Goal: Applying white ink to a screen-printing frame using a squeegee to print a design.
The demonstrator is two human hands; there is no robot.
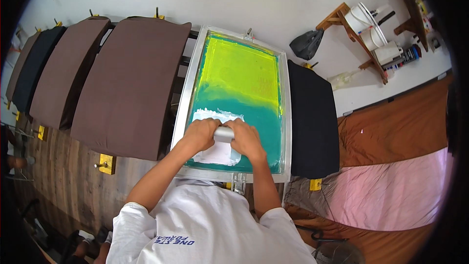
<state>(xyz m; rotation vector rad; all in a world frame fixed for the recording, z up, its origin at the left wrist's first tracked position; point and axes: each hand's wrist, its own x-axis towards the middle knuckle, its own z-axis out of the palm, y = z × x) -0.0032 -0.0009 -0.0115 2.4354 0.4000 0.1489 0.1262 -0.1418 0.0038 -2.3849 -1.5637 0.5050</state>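
Note:
Both of my hands grip a silver squeegee [224,134], whose bar shows between them. My left hand [201,134] is closed round its left end, and my right hand [246,139] closes on its right end. Beneath it lies a screen printing frame [182,107] with a metal rim. The mesh is yellow-green [239,63] at the far part and teal [264,142] at the near part. White ink [217,154] covers a patch around and below the squeegee, with a ragged edge just beyond my hands. The squeegee's blade is hidden.
Brown cloth-covered boards [132,83] line up to the left, with a black one [39,71] among them. Another black board [312,122] adjoins the frame's right side. A wall shelf [359,44] holds white buckets [361,17]. Orange-brown and pink fabric [391,190] hangs at right. Somebody's feet [85,237] show lower left.

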